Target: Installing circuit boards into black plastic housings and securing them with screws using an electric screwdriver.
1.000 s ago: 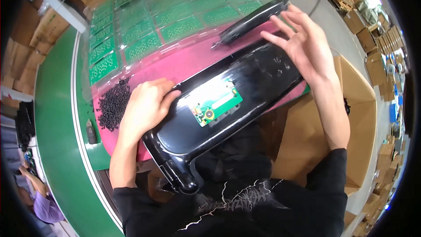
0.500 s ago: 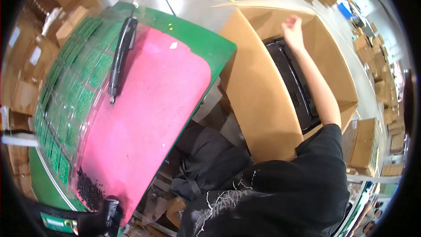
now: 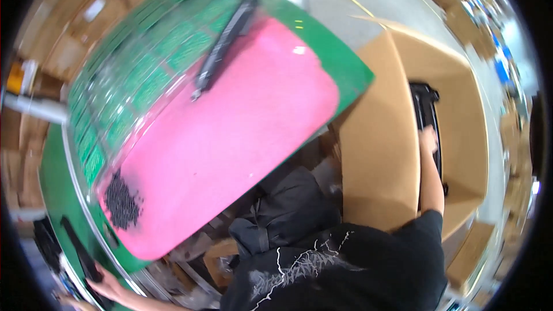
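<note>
From the head camera, I see my right hand [image 3: 427, 138] resting on the glossy black plastic housing [image 3: 425, 112] inside the brown cardboard box [image 3: 380, 155], its long axis running away from me. Grip unclear. My left hand [image 3: 106, 289] holds the table [image 3: 57, 196] edge.

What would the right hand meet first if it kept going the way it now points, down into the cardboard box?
Most likely the black plastic part lying in the cardboard box: the right hand already seems on or just over it, though blur hides actual contact.

Pink mat [image 3: 242, 132], green circuit boards [image 3: 144, 80], black housing [image 3: 425, 109], brown carton [image 3: 380, 155].
</note>
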A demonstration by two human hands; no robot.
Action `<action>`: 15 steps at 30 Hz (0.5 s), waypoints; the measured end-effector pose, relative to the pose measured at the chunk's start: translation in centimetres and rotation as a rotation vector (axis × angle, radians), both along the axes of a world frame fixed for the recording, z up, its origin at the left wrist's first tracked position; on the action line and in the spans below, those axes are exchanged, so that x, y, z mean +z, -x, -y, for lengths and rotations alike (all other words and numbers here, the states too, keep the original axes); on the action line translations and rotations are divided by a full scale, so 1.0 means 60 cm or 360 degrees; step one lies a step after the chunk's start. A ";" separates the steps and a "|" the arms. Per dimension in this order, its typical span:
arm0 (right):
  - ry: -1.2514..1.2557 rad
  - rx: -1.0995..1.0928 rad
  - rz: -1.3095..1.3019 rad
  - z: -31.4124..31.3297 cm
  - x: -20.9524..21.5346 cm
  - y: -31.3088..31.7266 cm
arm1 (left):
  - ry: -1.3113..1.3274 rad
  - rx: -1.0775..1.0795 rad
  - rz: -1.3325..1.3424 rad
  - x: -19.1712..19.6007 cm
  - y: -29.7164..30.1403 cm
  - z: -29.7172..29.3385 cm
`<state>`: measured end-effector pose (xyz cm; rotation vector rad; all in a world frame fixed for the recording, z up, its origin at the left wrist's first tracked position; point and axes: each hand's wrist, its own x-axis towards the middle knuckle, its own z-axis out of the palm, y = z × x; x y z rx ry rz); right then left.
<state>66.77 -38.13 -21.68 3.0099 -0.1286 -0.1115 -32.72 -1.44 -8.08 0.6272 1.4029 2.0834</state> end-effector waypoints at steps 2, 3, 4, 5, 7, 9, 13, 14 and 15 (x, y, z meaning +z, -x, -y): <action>-0.0102 -0.0155 0.0018 0.065 -0.035 -0.003 | -0.0247 -0.0156 0.0788 0.010 -0.027 -0.024; -0.0109 -0.0171 0.0055 0.082 -0.029 -0.006 | -0.0199 -0.0054 0.0591 0.008 -0.074 -0.011; -0.0156 -0.0156 -0.0059 0.087 -0.012 -0.001 | -0.0143 0.0045 0.0387 0.013 -0.135 0.005; -0.0223 0.0003 0.0084 0.151 -0.037 -0.033 | -0.0182 0.0062 0.0160 0.008 -0.189 -0.001; -0.0224 -0.0240 0.0416 0.125 -0.012 -0.017 | -0.0156 0.0077 -0.0421 0.012 -0.262 0.005; -0.0547 0.0031 0.0446 0.217 0.018 -0.109 | -0.0089 -0.0045 -0.0919 0.016 -0.320 -0.009; -0.1158 0.0056 -0.0114 0.190 0.031 -0.160 | -0.0169 -0.0457 -0.1132 0.024 -0.375 0.015; -0.1228 0.0008 -0.0245 0.183 0.001 -0.154 | -0.0197 -0.0659 -0.1102 0.027 -0.387 0.036; -0.1201 0.0098 -0.0095 0.264 0.027 -0.281 | -0.0191 -0.0817 -0.1003 -0.001 -0.417 0.040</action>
